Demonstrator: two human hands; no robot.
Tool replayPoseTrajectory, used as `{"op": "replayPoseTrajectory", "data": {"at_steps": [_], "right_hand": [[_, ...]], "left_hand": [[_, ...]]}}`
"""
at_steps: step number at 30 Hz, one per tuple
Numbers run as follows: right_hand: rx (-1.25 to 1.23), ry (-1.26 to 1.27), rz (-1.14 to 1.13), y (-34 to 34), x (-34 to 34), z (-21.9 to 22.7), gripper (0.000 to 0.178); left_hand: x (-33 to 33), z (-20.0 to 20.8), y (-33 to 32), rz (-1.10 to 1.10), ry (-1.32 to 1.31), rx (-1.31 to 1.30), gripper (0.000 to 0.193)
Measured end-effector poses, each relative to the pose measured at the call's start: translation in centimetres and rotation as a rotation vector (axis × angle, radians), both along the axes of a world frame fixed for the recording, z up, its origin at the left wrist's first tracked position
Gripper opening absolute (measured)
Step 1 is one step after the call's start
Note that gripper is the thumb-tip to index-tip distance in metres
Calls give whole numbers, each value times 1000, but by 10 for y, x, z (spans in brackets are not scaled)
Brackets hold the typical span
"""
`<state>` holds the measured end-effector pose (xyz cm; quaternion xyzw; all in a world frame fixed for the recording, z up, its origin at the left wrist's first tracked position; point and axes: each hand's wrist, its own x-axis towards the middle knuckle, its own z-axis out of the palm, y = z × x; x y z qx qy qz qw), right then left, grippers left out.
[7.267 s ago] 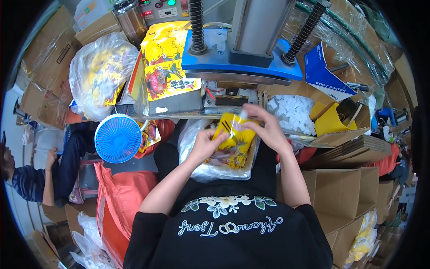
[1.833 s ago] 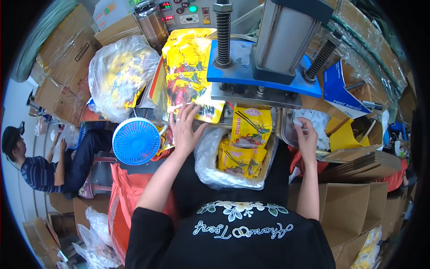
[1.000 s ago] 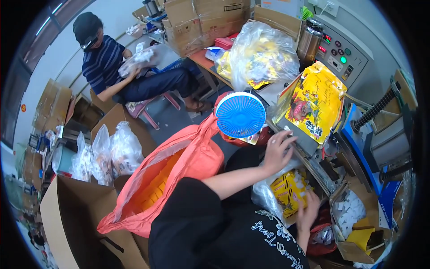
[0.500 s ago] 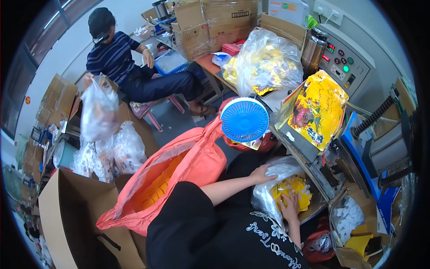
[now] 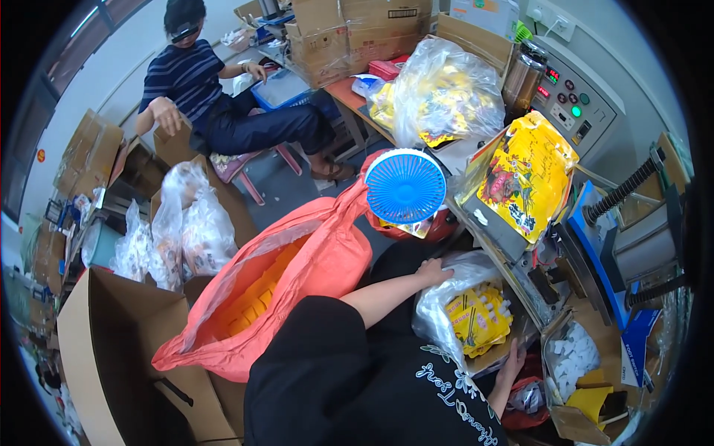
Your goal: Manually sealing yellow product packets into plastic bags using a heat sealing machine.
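My left hand (image 5: 433,273) is closed on the edge of a clear plastic bag (image 5: 430,312) that lines a carton by my lap. Inside the bag lie several yellow printed pouches (image 5: 476,320) with whitish caps. My right hand (image 5: 509,369) is against the near right side of that carton, outside the bag. Its fingers are stretched out along the carton's edge, and nothing shows in them.
A coral sack (image 5: 327,245) with orange-yellow things stands left of me, beside an open carton (image 5: 111,334). A blue fan (image 5: 406,186) stands ahead. A machine (image 5: 632,245) is at right, near a box of white pieces (image 5: 574,360). Another person (image 5: 201,97) sits far left.
My right hand has left the yellow pouches and moved down to the carton's right side. My left hand stays at the bag. The other person has let go of a filled plastic bag.
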<state>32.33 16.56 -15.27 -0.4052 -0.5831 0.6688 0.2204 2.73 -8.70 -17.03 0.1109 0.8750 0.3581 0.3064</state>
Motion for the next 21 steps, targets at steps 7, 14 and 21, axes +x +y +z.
{"op": "replayPoseTrajectory", "data": {"at_steps": [7,14,21], "right_hand": [[192,65,-162,-8,1,-10,32],[18,-3,319,-107,-5,152,25],[-110,347,-327,-56,64,167,29]], "left_hand": [[-1,29,-5,-92,184,-175,62],[2,37,-20,16,277,-26,45],[-51,22,-74,-652,167,-135,41]]}}
